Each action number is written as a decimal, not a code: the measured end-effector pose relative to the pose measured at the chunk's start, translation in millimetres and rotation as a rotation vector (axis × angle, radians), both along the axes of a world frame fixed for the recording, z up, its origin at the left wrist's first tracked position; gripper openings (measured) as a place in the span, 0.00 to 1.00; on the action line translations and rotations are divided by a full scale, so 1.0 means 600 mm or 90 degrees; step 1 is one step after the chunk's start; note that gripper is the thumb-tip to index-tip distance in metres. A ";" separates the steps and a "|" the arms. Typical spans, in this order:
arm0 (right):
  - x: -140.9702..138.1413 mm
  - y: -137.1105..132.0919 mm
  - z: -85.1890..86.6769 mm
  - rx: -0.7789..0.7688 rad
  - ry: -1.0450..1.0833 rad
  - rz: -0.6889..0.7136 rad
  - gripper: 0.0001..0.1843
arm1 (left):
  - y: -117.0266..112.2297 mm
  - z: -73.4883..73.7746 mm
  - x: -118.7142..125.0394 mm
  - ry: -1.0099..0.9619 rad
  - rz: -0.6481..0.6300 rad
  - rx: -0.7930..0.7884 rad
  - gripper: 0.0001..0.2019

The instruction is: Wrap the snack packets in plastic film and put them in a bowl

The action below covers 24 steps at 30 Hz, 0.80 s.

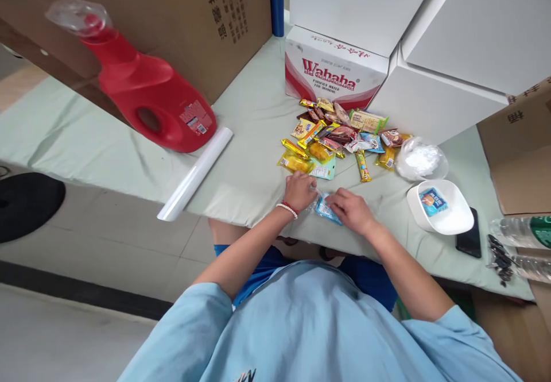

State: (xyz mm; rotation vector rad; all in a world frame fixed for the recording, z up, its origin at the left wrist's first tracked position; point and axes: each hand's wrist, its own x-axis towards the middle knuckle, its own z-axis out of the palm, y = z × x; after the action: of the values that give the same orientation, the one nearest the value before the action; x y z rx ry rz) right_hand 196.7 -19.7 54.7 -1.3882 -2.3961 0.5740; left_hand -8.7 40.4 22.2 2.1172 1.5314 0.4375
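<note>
My left hand (300, 191) and my right hand (352, 209) both rest on the pale green table cover (253, 169) at its near edge. Between them lies a small blue snack packet (326, 208) inside clear plastic. Both hands pinch it, the left at its left end, the right on its right side. Just beyond the hands lies a heap of several wrapped snacks (336, 135), yellow, red and blue.
A white bowl (445, 212) with a blue packet stands right of my hands, a phone (470, 237) beside it. A clear bag (420, 159), a Wahaha box (333, 72), a red detergent jug (148, 92), a plastic-wrap roll (196, 174) and water bottles (520, 231) also sit here.
</note>
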 end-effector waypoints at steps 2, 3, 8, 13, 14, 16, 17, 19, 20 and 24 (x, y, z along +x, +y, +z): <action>-0.007 -0.033 -0.019 -0.007 -0.050 0.018 0.17 | -0.004 -0.004 -0.004 0.003 -0.002 0.008 0.05; -0.010 -0.046 -0.028 -0.007 -0.069 0.017 0.18 | -0.004 -0.005 -0.008 0.007 -0.012 0.010 0.06; -0.014 -0.074 -0.056 0.004 -0.067 -0.001 0.22 | 0.009 0.001 -0.068 -0.018 -0.156 -0.024 0.06; -0.013 -0.079 -0.066 -0.007 -0.016 -0.022 0.23 | 0.010 0.011 -0.134 -0.239 -0.163 -0.119 0.05; -0.014 -0.079 -0.067 -0.012 -0.007 -0.027 0.23 | 0.004 0.013 -0.136 -0.300 -0.112 -0.139 0.05; -0.014 -0.079 -0.069 -0.022 0.010 -0.036 0.23 | -0.011 0.017 -0.128 -0.386 0.016 -0.184 0.07; -0.015 -0.079 -0.068 -0.027 0.017 -0.039 0.23 | -0.018 0.019 -0.119 -0.398 0.077 -0.198 0.09; -0.016 -0.079 -0.066 -0.032 0.027 -0.042 0.23 | -0.029 0.025 -0.099 -0.342 0.154 -0.187 0.12; -0.016 -0.079 -0.065 -0.033 0.029 -0.043 0.22 | -0.032 0.029 -0.090 -0.284 0.161 -0.173 0.14; -0.016 -0.079 -0.061 -0.030 0.027 -0.037 0.22 | -0.038 0.046 -0.058 -0.152 0.067 -0.208 0.10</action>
State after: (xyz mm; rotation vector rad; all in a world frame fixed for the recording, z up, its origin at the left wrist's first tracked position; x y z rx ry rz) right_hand 187.0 -67.0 18.1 -1.4453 -2.3141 0.6417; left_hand -43.7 17.3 49.7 1.6789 1.4670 0.4274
